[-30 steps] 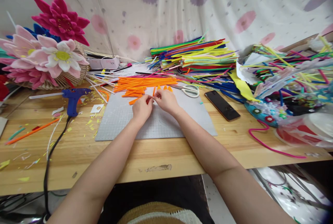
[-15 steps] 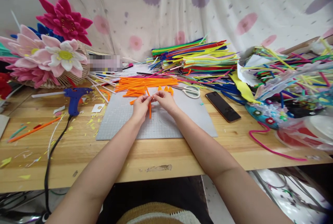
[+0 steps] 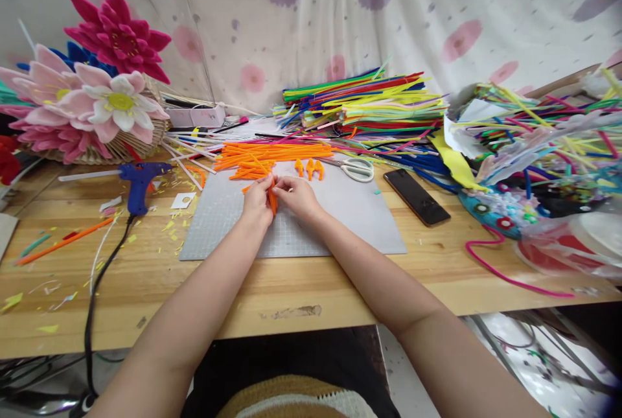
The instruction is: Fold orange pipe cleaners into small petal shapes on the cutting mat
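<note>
Over the grey cutting mat (image 3: 233,230), both hands meet around an orange pipe cleaner (image 3: 273,203). My left hand (image 3: 258,201) is closed on it, with a part hanging down below the fingers. In a pinch, my right hand (image 3: 294,194) grips the same pipe cleaner from the other side; its fingertips partly hide the spot. Just beyond lies a heap of orange pipe cleaners (image 3: 282,152). Three small bent orange pieces (image 3: 310,168) sit on the mat to the right of the heap, beside the scissors (image 3: 357,170) with pale handles.
A blue glue gun (image 3: 137,185) with its black cord lies left of the mat. To the right is a phone (image 3: 416,197). Bundles of coloured pipe cleaners (image 3: 369,104) are piled at the back. Fuzzy flowers (image 3: 119,104) stand at the far left, a plastic tub (image 3: 573,243) at the right.
My hands have moved slightly left and closer together. The orange pipe cleaner, which stood up above the fingers, now points mostly downward. The three small orange pieces are uncovered.
</note>
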The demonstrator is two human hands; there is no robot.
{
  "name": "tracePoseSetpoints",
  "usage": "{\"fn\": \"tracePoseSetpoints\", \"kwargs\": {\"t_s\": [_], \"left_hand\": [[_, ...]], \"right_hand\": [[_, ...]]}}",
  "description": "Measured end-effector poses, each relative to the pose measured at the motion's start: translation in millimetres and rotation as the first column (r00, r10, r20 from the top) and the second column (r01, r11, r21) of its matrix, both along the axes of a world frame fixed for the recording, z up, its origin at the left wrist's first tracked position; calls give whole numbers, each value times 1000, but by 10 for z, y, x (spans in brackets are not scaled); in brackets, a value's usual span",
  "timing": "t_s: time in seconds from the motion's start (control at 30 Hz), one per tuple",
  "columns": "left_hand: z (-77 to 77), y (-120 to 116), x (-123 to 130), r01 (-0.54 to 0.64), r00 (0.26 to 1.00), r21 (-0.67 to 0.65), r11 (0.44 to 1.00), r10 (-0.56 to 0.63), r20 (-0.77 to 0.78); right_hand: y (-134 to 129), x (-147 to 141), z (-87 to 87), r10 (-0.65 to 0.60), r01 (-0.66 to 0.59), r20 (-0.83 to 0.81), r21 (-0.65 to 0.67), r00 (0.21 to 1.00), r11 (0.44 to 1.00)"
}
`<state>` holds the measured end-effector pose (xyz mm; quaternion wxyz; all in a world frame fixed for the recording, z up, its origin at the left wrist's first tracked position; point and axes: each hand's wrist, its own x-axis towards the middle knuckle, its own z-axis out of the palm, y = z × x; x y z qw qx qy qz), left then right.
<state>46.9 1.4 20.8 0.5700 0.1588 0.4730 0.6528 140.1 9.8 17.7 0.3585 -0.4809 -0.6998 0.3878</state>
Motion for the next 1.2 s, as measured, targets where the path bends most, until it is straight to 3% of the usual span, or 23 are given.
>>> {"fn": "tracePoseSetpoints", "kwargs": {"t_s": [0.17, 0.3, 0.37, 0.43, 0.47, 0.5, 0.53, 0.6, 0.63, 0.7, 0.83, 0.93, 1.03, 1.2], "left_hand": [[10, -41, 67, -7, 1000, 114, 993, 6, 8], [24, -67, 131, 58, 998, 124, 991, -60, 13], [28, -64, 108, 39, 995, 126, 991, -27, -92], [41, -57, 27, -77, 938, 184, 980, 134, -318], [50, -56, -33, -137, 853, 253, 958, 244, -461], [61, -58, -98, -147, 712, 350, 925, 344, -612], [70, -61, -165, -76, 543, 421, 904, 391, -743], [80, -69, -277, 140, 245, 424, 895, 383, -890], [77, -70, -316, 224, 148, 393, 892, 367, -918], [53, -65, -351, 287, 50, 342, 895, 342, -938], [-25, -53, -296, 224, 64, 287, 931, 280, -958], [-49, -79, -209, 284, 180, 144, 948, 95, -979], [-30, -128, -135, 290, 264, 53, 956, -27, -964], [11, -194, -78, 271, 206, -7, 962, -65, -976]], "right_hand": [[56, 42, 28, 24, -73, -224, -213, 974, 974], [54, 72, 96, 19, -119, -347, -271, 938, 955], [72, 114, 112, 12, -126, -362, -291, 932, 948], [109, 178, 111, 13, -135, -338, -340, 941, 931], [131, 216, 107, 29, -160, -328, -378, 944, 912], [153, 254, 102, 54, -194, -329, -409, 943, 892], [172, 290, 97, 75, -229, -342, -437, 937, 870], [198, 353, 93, 91, -286, -393, -473, 915, 833], [206, 378, 95, 81, -299, -423, -479, 902, 825], [210, 411, 104, 41, -295, -480, -466, 876, 834], [201, 426, 118, 65, -298, -524, -374, 849, 878], [209, 414, 105, 97, -297, -519, -317, 849, 901], [239, 395, 75, 34, -179, -473, -266, 881, 947], [261, 334, 25, -44, -49, -384, -229, 922, 972]]}}
